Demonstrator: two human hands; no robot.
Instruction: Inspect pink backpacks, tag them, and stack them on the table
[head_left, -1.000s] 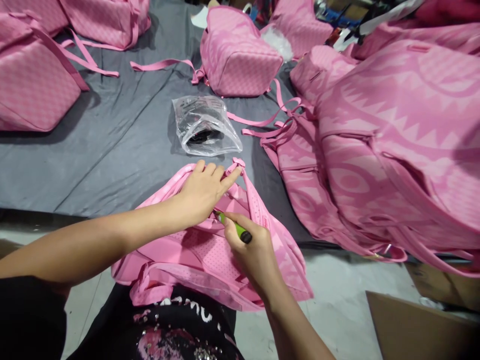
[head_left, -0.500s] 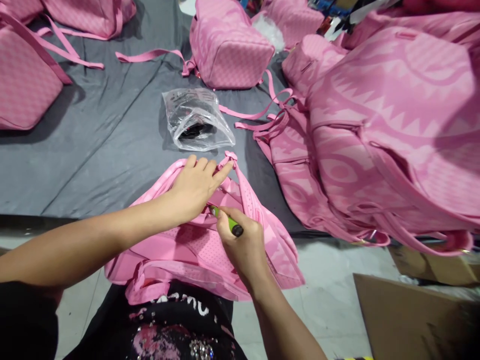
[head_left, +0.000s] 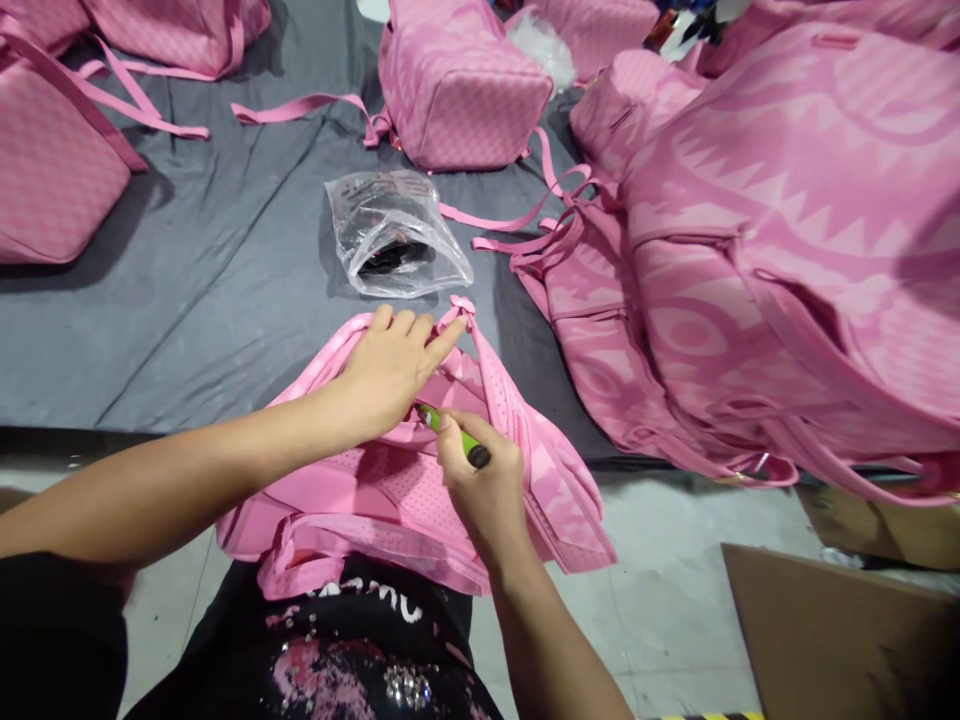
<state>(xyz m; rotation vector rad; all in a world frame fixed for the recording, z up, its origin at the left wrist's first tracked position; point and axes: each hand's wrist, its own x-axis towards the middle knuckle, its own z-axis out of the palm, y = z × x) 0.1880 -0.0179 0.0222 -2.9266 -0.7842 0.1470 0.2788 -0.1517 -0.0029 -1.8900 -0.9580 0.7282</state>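
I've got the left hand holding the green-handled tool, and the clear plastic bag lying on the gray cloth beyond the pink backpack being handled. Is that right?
Not quite: in the head view, the right hand holds the green-handled tool. The clear plastic bag does lie on the gray cloth beyond the pink backpack.

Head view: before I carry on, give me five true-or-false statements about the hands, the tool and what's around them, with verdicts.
1. The right hand grips a slim green tool with a black end. True.
2. The left hand is raised clear of the pink fabric backpack. False: the left hand rests on it.
3. A crumpled clear plastic bag lies on the grey covered table. True.
4. Only pink things show inside that plastic bag. False: something dark shows in it.
5. The flat brown cardboard lies on the tabletop. False: it is beyond the table's edge, lower right in the view.
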